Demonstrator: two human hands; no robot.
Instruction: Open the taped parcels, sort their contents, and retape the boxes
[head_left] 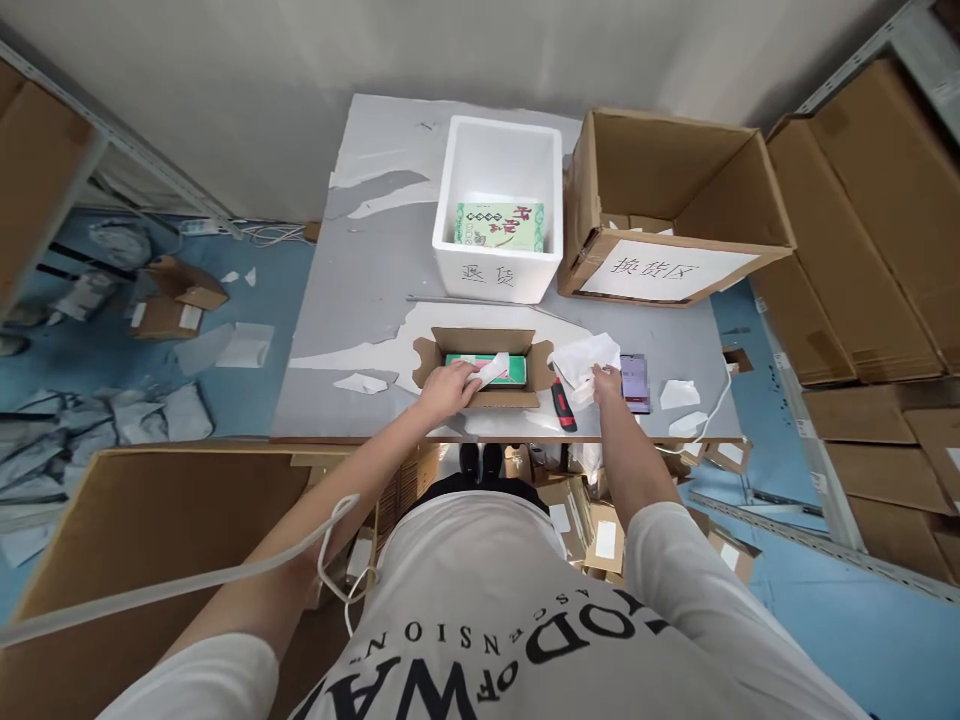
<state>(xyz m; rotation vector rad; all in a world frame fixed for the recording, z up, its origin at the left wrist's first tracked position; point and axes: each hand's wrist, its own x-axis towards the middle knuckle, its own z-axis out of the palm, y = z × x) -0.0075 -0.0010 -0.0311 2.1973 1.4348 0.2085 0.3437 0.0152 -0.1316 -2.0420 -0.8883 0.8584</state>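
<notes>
My left hand [448,390] reaches over the near left edge of a small open cardboard box [501,399]. Its fingers are closed on a white paper strip [494,370]. Beneath the strip, inside that box, lies a green and pink packet [516,371], partly covered. To the right, my right hand [606,384] grips a crumpled white sheet [589,358]; whether it is paper or plastic I cannot tell. A red and black box cutter [562,404] lies between the small box and my right hand. Beside that hand rests a phone [635,383] with a lit screen.
Behind the small box stand a white foam box [498,276] with a green printed packet [500,227] in it and a large open carton [679,270]. Paper scraps [679,394] lie on the grey table [360,290]. A white cable [225,575] crosses my left arm.
</notes>
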